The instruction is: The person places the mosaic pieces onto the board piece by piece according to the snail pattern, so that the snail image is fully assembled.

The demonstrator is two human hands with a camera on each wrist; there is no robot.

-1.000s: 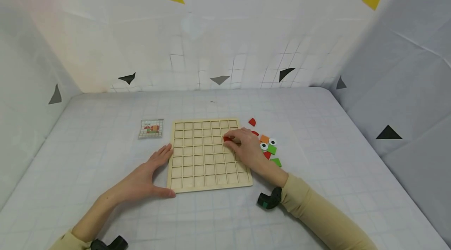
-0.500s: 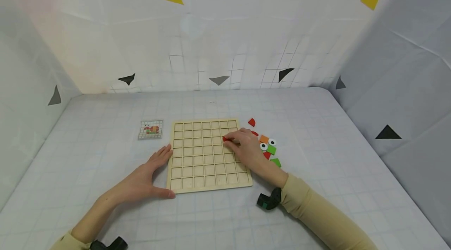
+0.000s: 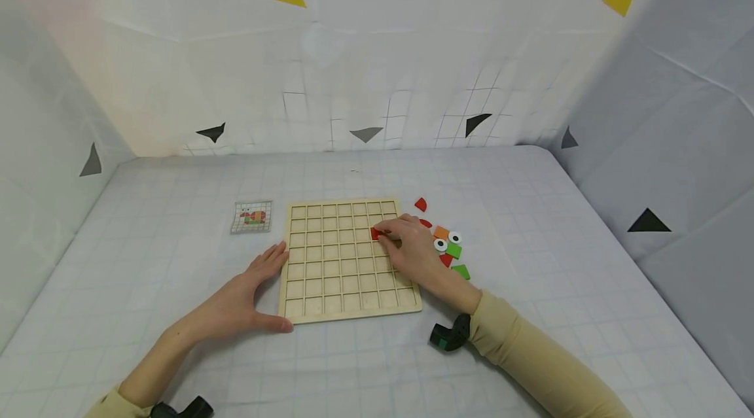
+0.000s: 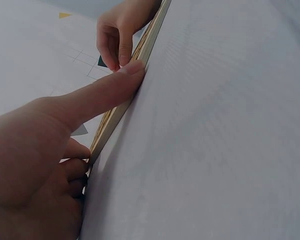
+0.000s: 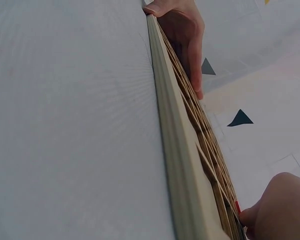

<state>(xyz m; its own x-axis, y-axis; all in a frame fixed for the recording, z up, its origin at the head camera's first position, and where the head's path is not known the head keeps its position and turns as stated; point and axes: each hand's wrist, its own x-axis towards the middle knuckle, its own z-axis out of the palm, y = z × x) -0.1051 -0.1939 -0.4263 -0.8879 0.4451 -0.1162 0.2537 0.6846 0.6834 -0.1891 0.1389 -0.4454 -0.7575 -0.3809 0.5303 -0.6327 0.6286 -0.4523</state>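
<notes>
A square wooden grid board [image 3: 331, 251] lies on the table. My left hand [image 3: 235, 303] steadies its left side, with the thumb at the near left corner and the fairly straight fingers along the left edge. Over the board's right part, my right hand [image 3: 412, 248] pinches a red piece [image 3: 376, 233] between thumb and fingertips, at a cell. Part of that piece is hidden by the fingers. In the right wrist view only a thin red edge [image 5: 237, 206] shows beside the thumb.
Right of the board lie loose pieces: a red quarter-round [image 3: 421, 204], an orange square [image 3: 441, 233], white eye discs [image 3: 455, 238], green pieces [image 3: 453, 250] and more red ones, partly behind the right hand. A small picture card [image 3: 251, 216] lies left of the board.
More of the red piece shows at the cell, and it sits flatter there. My right fingertips have shifted very slightly to the right. The left hand and the board have stayed put.
</notes>
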